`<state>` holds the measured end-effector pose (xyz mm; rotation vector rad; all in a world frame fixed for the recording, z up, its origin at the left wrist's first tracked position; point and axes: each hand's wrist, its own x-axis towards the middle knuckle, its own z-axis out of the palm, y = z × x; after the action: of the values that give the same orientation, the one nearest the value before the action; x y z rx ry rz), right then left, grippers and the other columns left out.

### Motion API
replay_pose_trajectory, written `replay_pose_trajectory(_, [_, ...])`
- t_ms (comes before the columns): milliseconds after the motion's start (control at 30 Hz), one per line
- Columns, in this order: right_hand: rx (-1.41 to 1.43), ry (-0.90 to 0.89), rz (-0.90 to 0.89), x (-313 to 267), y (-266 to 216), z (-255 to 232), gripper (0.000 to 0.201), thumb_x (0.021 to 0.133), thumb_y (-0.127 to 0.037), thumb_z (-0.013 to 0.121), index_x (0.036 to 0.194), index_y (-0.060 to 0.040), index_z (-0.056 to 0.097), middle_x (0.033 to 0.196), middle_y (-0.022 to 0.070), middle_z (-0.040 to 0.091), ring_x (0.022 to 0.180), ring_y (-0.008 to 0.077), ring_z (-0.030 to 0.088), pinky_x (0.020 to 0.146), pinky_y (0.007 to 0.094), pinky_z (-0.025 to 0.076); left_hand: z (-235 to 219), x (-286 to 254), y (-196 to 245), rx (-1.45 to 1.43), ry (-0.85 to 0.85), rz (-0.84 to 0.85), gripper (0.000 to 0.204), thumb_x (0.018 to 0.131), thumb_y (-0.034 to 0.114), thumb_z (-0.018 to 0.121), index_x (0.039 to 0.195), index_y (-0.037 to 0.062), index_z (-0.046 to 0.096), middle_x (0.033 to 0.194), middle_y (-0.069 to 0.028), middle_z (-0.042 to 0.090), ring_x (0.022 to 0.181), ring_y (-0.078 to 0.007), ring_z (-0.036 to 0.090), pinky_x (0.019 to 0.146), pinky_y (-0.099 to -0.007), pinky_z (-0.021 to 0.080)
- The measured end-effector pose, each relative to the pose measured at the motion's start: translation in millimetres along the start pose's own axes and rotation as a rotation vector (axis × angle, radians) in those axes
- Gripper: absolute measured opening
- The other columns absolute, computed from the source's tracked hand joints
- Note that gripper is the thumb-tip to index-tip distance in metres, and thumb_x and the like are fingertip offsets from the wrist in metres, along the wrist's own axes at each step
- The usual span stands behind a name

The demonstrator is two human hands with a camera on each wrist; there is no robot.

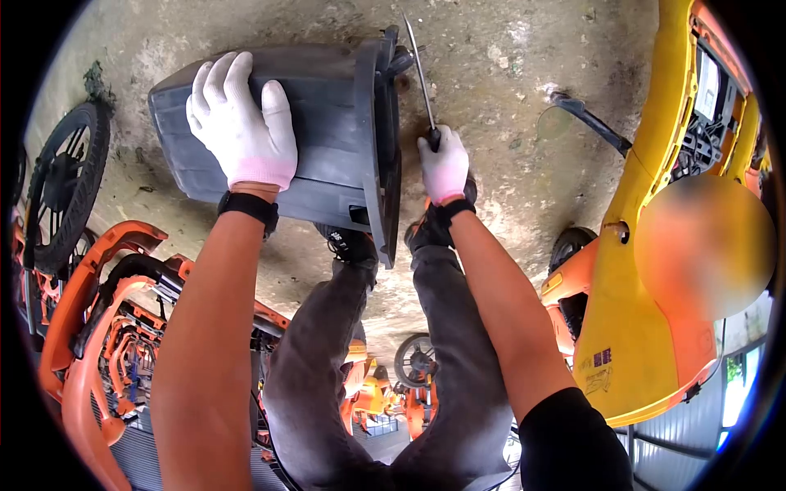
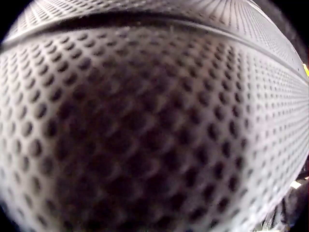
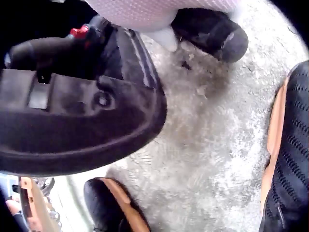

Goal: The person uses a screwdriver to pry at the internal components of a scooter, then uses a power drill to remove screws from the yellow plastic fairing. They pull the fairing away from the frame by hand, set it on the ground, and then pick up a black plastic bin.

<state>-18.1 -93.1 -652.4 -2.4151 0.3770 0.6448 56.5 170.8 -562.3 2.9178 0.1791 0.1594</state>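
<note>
Bin (image 1: pixel 323 123), dk grey plastic, qty 1. Loc.: on its side on conc. floor (image 1: pixel 499 98), in front of person, mouth facing person's R. Prob. laid so to put rim within easy reach of R side.

Forearms, qty 2: L forearm (image 1: pixel 213 335) & R forearm (image 1: pixel 508 319) both reach fwd; L runs to bin's body, R passes beyond its mouth.

L hand (image 1: pixel 246 123), white glove w/ pink cuff: fingers spread, palm down on bin's upper side; prob. braced there to stop it rolling.

Screwdriver-like tool (image 1: pixel 422 84), long metal shaft, blk handle: beside rim, pointing away from person, seemingly not touching bin.

R hand (image 1: pixel 444 164), same glove: fingers curled round tool's handle, prob. for firm control.

Red part (image 3: pixel 79 32), sm., within bin's mouth; type unclear.
</note>
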Motion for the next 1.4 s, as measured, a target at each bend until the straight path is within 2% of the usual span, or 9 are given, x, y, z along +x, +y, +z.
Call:
replay_pose_trajectory(367, [-0.181, -0.066, 0.074, -5, -5, 9, 0.018, 0.082, -0.019, 0.068, 0.092, -0.0060, 0.060, 0.088, 0.0184, 0.061, 0.080, 0.0374, 0.062, 0.072, 0.0422, 0.050, -1, 0, 0, -0.017, 0.003, 0.049, 0.039, 0.089, 0.025, 0.051, 0.123, 0.0062, 0.053, 0.128, -0.0103, 0.053, 0.124, -0.0349, 0.041, 0.106, -0.0494, 0.026])
replay_pose_trajectory(467, [0.177, -0.050, 0.275, -11, -29, -17, 0.016, 0.083, -0.014, 0.067, 0.093, -0.0022, 0.062, 0.082, 0.0134, 0.064, 0.072, 0.0306, 0.065, 0.070, 0.0379, 0.052, -2, 1, -2, -0.003, 0.009, 0.058, 0.038, 0.089, 0.024, 0.050, 0.122, 0.0059, 0.053, 0.127, -0.0103, 0.053, 0.124, -0.0350, 0.042, 0.106, -0.0491, 0.027])
replay_pose_trajectory(533, [0.773, -0.389, 0.337, -19, -51, -36, 0.019, 0.085, -0.013, 0.068, 0.098, 0.0007, 0.064, 0.077, 0.0067, 0.065, 0.068, 0.0176, 0.064, 0.066, 0.0297, 0.051, -1, 0, -1, -0.008, 0.010, 0.064, 0.038, 0.089, 0.023, 0.050, 0.122, 0.0057, 0.053, 0.127, -0.0103, 0.053, 0.124, -0.0350, 0.042, 0.105, -0.0489, 0.027])
replay_pose_trajectory(600, [0.937, -0.584, 0.401, -21, -62, -40, 0.020, 0.087, -0.013, 0.067, 0.099, 0.0018, 0.064, 0.077, 0.0017, 0.063, 0.069, 0.0092, 0.061, 0.063, 0.0262, 0.049, -1, 1, 0, -0.021, 0.014, 0.066, 0.037, 0.089, 0.021, 0.049, 0.122, 0.0053, 0.053, 0.126, -0.0103, 0.054, 0.123, -0.0348, 0.042, 0.105, -0.0487, 0.027])
replay_pose_trajectory(633, [0.945, -0.466, 0.458, -14, -62, -41, 0.019, 0.086, -0.012, 0.067, 0.100, 0.0009, 0.064, 0.074, 0.0024, 0.063, 0.068, 0.0093, 0.061, 0.062, 0.0265, 0.049, -3, 2, 2, -0.026, 0.019, 0.072, 0.036, 0.090, 0.020, 0.048, 0.122, 0.0051, 0.053, 0.126, -0.0103, 0.054, 0.122, -0.0346, 0.043, 0.105, -0.0489, 0.028])
replay_pose_trajectory(733, [0.463, 0.136, 0.174, 24, -23, -25, 0.019, 0.081, -0.012, 0.070, 0.095, -0.0010, 0.063, 0.077, 0.0100, 0.064, 0.066, 0.0184, 0.062, 0.064, 0.0320, 0.051, -2, 2, 2, -0.004, 0.014, 0.056, 0.036, 0.090, 0.021, 0.048, 0.122, 0.0047, 0.054, 0.126, -0.0103, 0.054, 0.122, -0.0345, 0.043, 0.105, -0.0490, 0.028])
replay_pose_trajectory(800, [0.238, 0.254, 0.166, 45, -21, -23, 0.022, 0.079, -0.017, 0.073, 0.092, -0.0018, 0.063, 0.078, 0.0128, 0.061, 0.071, 0.0260, 0.061, 0.070, 0.0358, 0.051, 0, 0, 0, -0.007, 0.012, 0.062, 0.036, 0.090, 0.022, 0.048, 0.122, 0.0046, 0.054, 0.126, -0.0104, 0.054, 0.122, -0.0346, 0.042, 0.105, -0.0489, 0.028])
replay_pose_trajectory(933, [-0.001, 0.240, 0.043, 65, -35, -11, 0.026, 0.079, -0.027, 0.073, 0.091, -0.0062, 0.063, 0.089, 0.0166, 0.060, 0.082, 0.0363, 0.062, 0.076, 0.0434, 0.050, 0, 1, 1, -0.009, 0.027, 0.072, 0.037, 0.090, 0.022, 0.048, 0.122, 0.0041, 0.054, 0.125, -0.0109, 0.054, 0.122, -0.0348, 0.043, 0.105, -0.0489, 0.028])
replay_pose_trajectory(1400, [-0.099, 0.164, -0.020, 71, -26, -11, 0.018, 0.078, -0.015, 0.067, 0.089, -0.0017, 0.060, 0.092, 0.0202, 0.057, 0.083, 0.0391, 0.059, 0.075, 0.0459, 0.049, -1, -1, 0, 0.001, -0.003, 0.044, 0.040, 0.088, 0.023, 0.049, 0.123, 0.0045, 0.053, 0.127, -0.0111, 0.052, 0.123, -0.0369, 0.041, 0.106, -0.0499, 0.025])
